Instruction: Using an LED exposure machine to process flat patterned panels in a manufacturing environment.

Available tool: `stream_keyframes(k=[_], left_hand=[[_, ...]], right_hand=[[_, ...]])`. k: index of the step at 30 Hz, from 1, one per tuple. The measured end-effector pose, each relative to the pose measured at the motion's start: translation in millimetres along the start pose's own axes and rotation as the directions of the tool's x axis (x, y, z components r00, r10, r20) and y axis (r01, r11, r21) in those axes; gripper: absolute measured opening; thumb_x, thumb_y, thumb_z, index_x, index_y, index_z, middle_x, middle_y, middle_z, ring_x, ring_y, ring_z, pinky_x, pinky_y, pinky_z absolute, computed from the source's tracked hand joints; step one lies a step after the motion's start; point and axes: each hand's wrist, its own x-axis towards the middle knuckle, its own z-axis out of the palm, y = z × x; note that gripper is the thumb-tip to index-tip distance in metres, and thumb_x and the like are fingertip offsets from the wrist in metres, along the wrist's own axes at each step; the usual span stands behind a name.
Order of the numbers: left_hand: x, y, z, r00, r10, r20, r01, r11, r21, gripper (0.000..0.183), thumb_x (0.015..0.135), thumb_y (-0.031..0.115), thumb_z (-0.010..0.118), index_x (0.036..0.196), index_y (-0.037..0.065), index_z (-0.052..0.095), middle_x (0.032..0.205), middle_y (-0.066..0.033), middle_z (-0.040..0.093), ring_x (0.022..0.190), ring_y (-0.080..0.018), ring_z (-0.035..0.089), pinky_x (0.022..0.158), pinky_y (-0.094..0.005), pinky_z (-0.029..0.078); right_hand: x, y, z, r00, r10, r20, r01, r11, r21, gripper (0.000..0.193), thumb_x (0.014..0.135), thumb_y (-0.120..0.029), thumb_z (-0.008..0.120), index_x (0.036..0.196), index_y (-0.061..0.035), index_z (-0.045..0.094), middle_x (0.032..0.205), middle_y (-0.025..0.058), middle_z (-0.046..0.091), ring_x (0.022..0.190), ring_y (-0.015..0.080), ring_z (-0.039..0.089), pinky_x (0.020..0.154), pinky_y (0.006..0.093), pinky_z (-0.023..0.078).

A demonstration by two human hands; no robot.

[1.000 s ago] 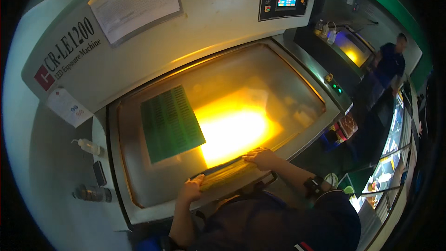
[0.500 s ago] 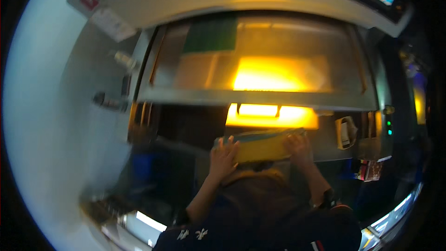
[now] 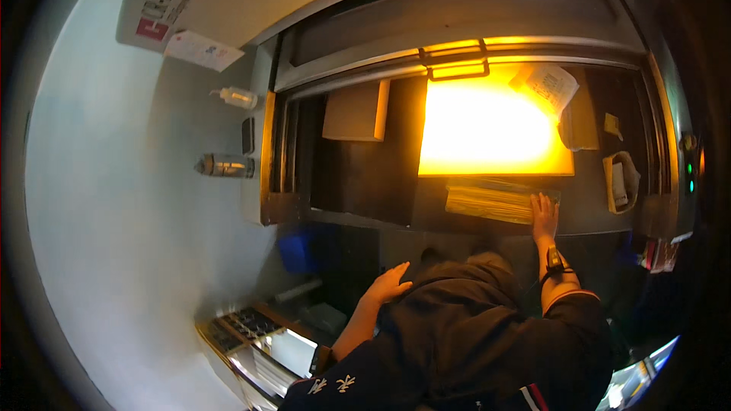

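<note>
A flat bundle of thin layered strips or sheets, yellow in the lamp light, lies along the front of the dark machine bed. On its right end rests my right hand, fingers stretched out and slightly apart. My left hand hovers near my waist, off the bed, its fingers extended with nothing in them. Just beyond the bundle glows a bright yellow-white lit panel. Crumpled clear-looking packaging covers part of its far right corner.
A metal sliding cover with a handle spans the back. A cardboard-coloured box stands on the bed's left, an open small carton on its right. Bottles and a dark phone-like slab stick to the left wall. Indicator lights glow right.
Both hands held the bundle before my body; now it lies on the bed. My left hand has let go and drawn back left. The cover is raised, showing more of the lit panel.
</note>
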Motion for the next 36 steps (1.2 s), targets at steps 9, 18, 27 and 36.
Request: stream_keyframes(k=[9,18,27,36], left_hand=[[10,-93,-28,0.996,0.085,-0.017,-0.087,0.975,-0.202,0.068,0.093,0.039,0.058,0.148,0.006,0.036,0.152,-0.0152,0.037,0.14,-0.0292,0.036,0.114,-0.0376,0.031],[-27,-269,-80,0.993,0.06,-0.103,-0.067,0.995,-0.073,0.064,0.091,0.037,0.059,0.144,0.006,0.042,0.148,-0.0157,0.042,0.136,-0.032,0.041,0.112,-0.0398,0.033],[-30,-299,-101,0.938,0.262,-0.227,-0.344,0.611,-0.713,0.049,0.096,0.021,0.058,0.141,0.002,0.047,0.131,-0.0119,0.06,0.119,-0.0219,0.057,0.102,-0.0336,0.043],[0,-188,-184,0.704,0.521,-0.483,-0.633,0.152,-0.759,0.093,0.081,0.047,0.072,0.152,0.017,0.02,0.155,-0.0093,0.026,0.137,-0.0267,0.037,0.107,-0.046,0.035]], right_hand=[[84,-209,-74,0.958,-0.105,-0.268,0.181,0.943,0.278,0.061,0.082,-0.019,0.066,0.139,-0.0119,0.045,0.145,0.0109,0.042,0.137,0.0317,0.035,0.115,0.0517,0.023],[82,-327,-94,0.956,0.157,0.249,-0.114,0.977,-0.18,0.047,0.082,-0.053,0.063,0.108,-0.0135,0.069,0.112,0.0098,0.067,0.114,0.027,0.059,0.112,0.0559,0.027],[-37,-325,-83,0.845,0.348,0.406,-0.332,0.937,-0.111,0.059,0.075,-0.062,0.066,0.091,-0.0052,0.072,0.086,0.0158,0.07,0.084,0.0334,0.067,0.075,0.0452,0.052],[-84,-390,-304,0.976,0.199,-0.09,-0.207,0.974,-0.092,0.047,0.075,-0.05,0.071,0.08,-0.0036,0.068,0.077,0.0171,0.067,0.078,0.0374,0.064,0.071,0.0479,0.05]])
